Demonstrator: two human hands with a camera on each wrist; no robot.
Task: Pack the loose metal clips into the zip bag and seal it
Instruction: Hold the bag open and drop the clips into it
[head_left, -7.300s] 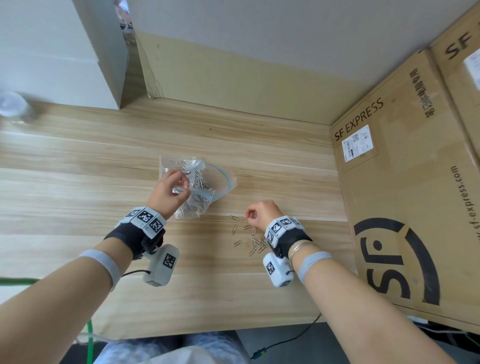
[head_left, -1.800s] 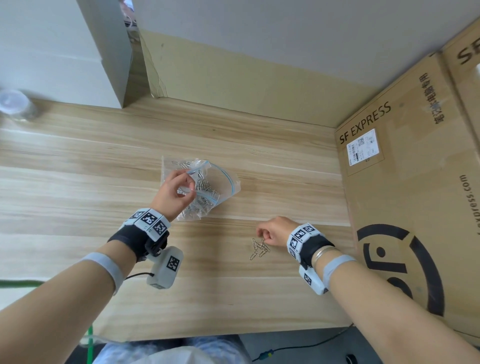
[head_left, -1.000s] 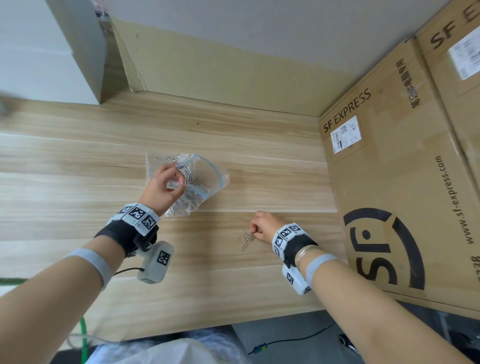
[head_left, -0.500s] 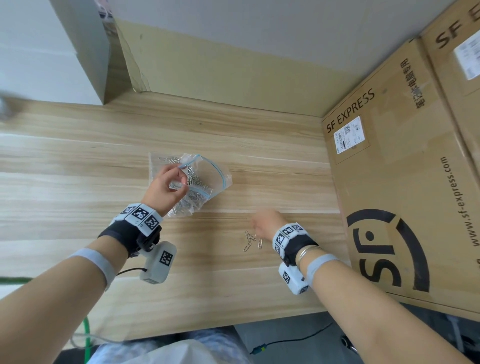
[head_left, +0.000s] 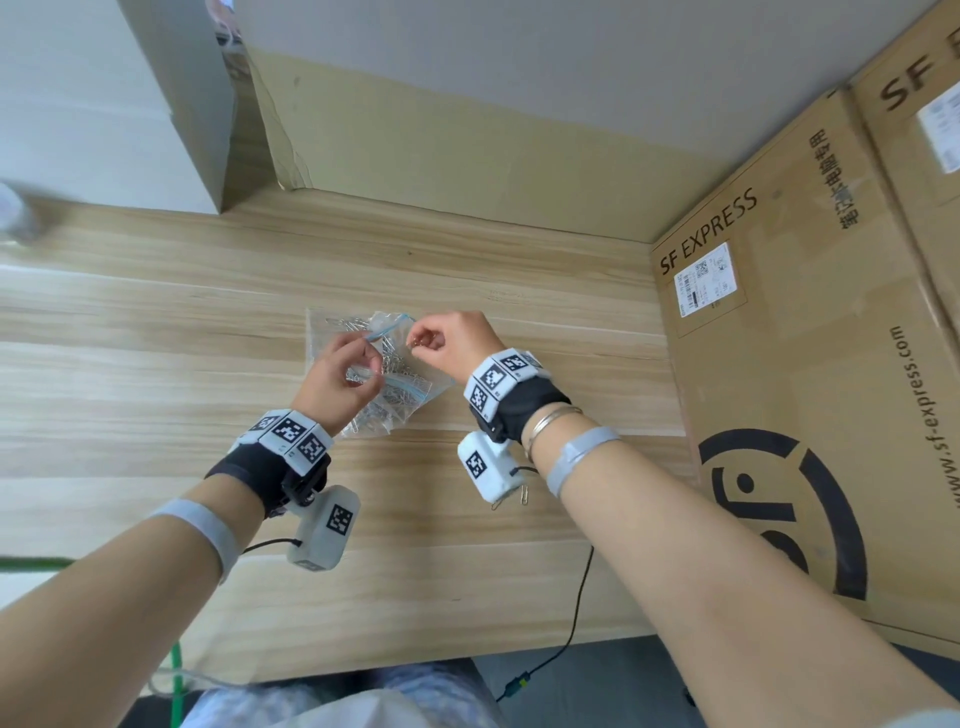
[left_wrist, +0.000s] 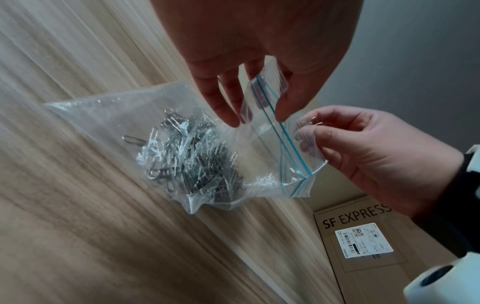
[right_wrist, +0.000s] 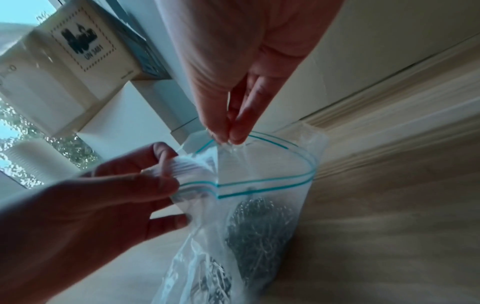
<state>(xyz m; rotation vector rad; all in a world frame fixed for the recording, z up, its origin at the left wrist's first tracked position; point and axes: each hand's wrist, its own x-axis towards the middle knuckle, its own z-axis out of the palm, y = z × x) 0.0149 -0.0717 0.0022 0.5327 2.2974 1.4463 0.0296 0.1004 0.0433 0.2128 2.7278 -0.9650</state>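
A clear zip bag (head_left: 400, 395) with a blue seal line lies on the wooden table, holding a heap of metal clips (left_wrist: 189, 156). My left hand (head_left: 366, 358) pinches the near rim of the bag (left_wrist: 265, 92) and lifts it, so the mouth (right_wrist: 259, 164) gapes. My right hand (head_left: 423, 340) hovers at the mouth, its fingertips (right_wrist: 233, 135) pinching a few clips (left_wrist: 310, 121) just over the opening. Two loose clips (head_left: 524, 494) lie on the table under my right wrist.
Tall SF Express cardboard boxes (head_left: 810, 395) wall off the right side. A white box (head_left: 104, 104) and a cardboard sheet (head_left: 467, 140) stand at the back. A black cable (head_left: 576, 613) hangs over the table's front edge (head_left: 415, 660).
My right hand has lifted clips off the table and carried them up and left to the bag's mouth. The left hand has kept its hold on the rim.
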